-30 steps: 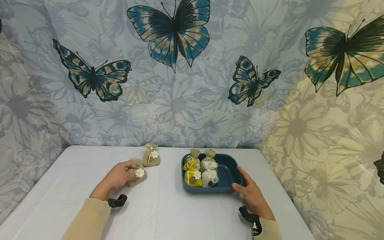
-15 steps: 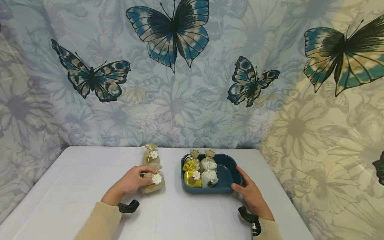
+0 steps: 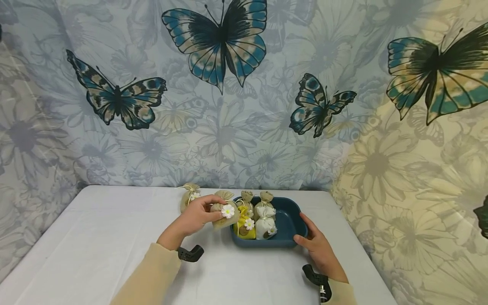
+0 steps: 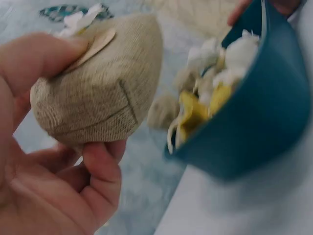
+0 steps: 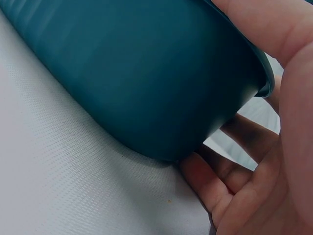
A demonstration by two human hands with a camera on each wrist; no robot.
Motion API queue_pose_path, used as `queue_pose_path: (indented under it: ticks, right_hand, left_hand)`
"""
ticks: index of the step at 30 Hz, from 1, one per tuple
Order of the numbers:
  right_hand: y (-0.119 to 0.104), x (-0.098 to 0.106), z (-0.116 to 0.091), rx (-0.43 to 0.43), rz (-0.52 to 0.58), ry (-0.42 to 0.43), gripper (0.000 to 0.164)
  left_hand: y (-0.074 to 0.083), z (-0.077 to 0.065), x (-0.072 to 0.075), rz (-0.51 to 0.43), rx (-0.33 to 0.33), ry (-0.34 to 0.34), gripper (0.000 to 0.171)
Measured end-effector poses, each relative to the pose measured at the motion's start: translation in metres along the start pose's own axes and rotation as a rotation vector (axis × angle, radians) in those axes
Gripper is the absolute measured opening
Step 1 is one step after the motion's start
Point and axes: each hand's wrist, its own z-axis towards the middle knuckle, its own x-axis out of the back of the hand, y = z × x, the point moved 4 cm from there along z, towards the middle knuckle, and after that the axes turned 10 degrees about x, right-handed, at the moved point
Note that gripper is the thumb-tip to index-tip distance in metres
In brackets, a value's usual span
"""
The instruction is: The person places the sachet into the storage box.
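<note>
My left hand [image 3: 192, 218] pinches a beige burlap drawstring sachet [image 3: 219, 221] with a white daisy on it. It is held up at the left end of a dark blue bin [image 3: 263, 243]. In the left wrist view the thumb presses one side of the sachet [image 4: 105, 85], with fingers below. A yellow sachet [image 3: 244, 230], a white sachet [image 3: 265, 228] and two beige ones behind them fill the bin's left part. My right hand [image 3: 321, 250] grips the bin's right end, thumb at the front rim. The right wrist view shows fingertips [image 5: 195, 171] at its base.
Another beige sachet [image 3: 186, 200] lies at the table's back edge, partly hidden behind my left hand. A white cloth covers the table [image 3: 95, 237]. Behind it hangs a butterfly-patterned fabric [image 3: 228, 140]. Each wrist carries a black camera mount [image 3: 190, 254].
My left hand has lifted the beige sachet and carried it rightward across the table to the bin's left end. The right hand and the bin have stayed in place.
</note>
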Motion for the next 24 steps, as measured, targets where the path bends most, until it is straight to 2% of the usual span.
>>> queue_pose_path:
  ticks: [6,13,18,24]
  right_hand:
    - [-0.001,0.000,0.000,0.004,0.003,0.006,0.078]
    - [0.000,0.000,0.000,0.000,-0.020,0.012,0.078]
    - [0.000,0.001,-0.001,-0.006,-0.032,0.018,0.078]
    - [0.001,0.002,0.000,0.001,-0.031,0.018,0.077]
  left_hand:
    - [0.021,0.026,-0.022,0.027,-0.002,0.021,0.026]
    - [0.039,0.051,-0.047,0.047,0.038,-0.048,0.025]
    - [0.042,0.066,-0.063,0.087,0.064,-0.068,0.024]
    - [0.043,0.080,-0.087,0.180,0.047,-0.068,0.022]
